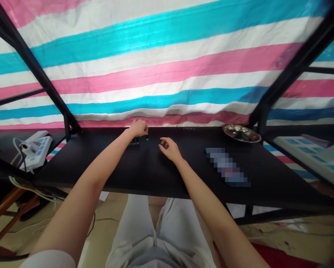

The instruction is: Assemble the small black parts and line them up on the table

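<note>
My left hand (139, 127) is over the far part of the black tabletop, its fingers pinched together. A small dark cylinder-like piece with a pale end (147, 137) stands at its fingertips. Several similar small dark pieces (134, 141) stand in a group just below that hand, partly hidden by it. To the right of them, my right hand (170, 148) hovers low over the table with thumb and fingers apart and curved, nothing between them. The exact kind of these pieces is too small to tell.
A shiny round metal dish (241, 133) sits at the table's back right. Nearer lies a blurred-out bluish flat object (227, 167). Several tiny pale bits (188, 128) lie along the back edge. Black metal posts (69, 124) flank the table; a white power strip (38, 152) is left.
</note>
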`<state>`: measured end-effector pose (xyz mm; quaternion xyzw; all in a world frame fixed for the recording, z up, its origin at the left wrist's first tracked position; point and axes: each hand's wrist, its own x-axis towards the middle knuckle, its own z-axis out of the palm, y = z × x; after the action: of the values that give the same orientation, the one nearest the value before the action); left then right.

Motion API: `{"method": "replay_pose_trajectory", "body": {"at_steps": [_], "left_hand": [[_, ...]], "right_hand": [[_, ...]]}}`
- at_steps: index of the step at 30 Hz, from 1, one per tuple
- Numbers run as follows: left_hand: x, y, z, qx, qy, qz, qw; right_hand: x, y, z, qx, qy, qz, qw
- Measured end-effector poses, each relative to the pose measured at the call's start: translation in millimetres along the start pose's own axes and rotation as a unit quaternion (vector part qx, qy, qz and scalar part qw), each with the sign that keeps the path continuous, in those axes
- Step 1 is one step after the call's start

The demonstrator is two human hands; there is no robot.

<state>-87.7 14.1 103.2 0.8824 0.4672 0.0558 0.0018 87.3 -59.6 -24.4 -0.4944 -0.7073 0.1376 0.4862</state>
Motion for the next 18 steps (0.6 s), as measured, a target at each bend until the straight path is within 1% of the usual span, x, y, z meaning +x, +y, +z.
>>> {"method": "replay_pose_trajectory", "body": {"at_steps": [4, 7, 10, 12, 18], "left_hand": [[3.6, -11.1, 13.5, 0.009, -0.033, -0.041, 0.999], [5.7, -20.3, 19.6, 0.015, -0.035, -0.048, 0.998], [7.7, -28.0, 21.7, 0.027, -0.027, -0.040, 0.998], [8.0, -31.0, 22.3, 0.031, -0.031, -0.038, 0.998], [4.7, -31.9, 24.0, 0.021, -0.046, -0.050, 0.997]], "right_hand": [[0.6, 2.6, 0.2, -0.013, -0.001, -0.004, 1.000], [1.3, 1.8, 1.1, -0.015, -0.001, -0.004, 1.000], [1.7, 0.8, 1.4, -0.018, 0.001, 0.000, 1.000], [1.8, 1.1, 1.3, -0.019, 0.003, 0.003, 1.000], [1.6, 4.5, 1.7, -0.024, 0.004, 0.008, 1.000]]}}
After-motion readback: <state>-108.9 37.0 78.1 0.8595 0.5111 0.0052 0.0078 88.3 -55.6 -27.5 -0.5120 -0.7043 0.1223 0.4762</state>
